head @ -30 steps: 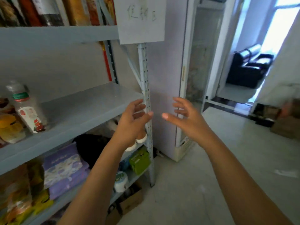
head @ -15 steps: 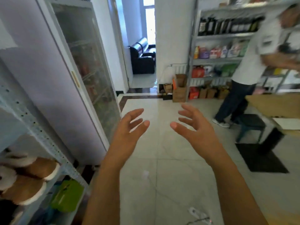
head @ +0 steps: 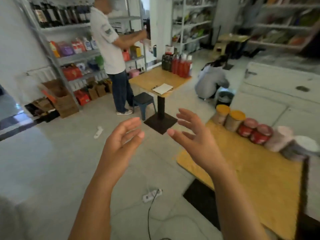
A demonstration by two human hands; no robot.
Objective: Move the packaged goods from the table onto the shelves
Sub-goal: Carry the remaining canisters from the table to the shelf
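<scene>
Red jars (head: 253, 132) on table (head: 251, 179), beyond right hand (head: 195, 143), left hand (head: 121, 144), both splayed, empty

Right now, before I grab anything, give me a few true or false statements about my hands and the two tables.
The left hand and the right hand hold nothing. True.
The yellow-lidded jars stand on the floor. False: they stand on the near table.
The red bottles stand on the far table. True.
The stool sits on the far table. False: it stands on the floor beside it.
</scene>
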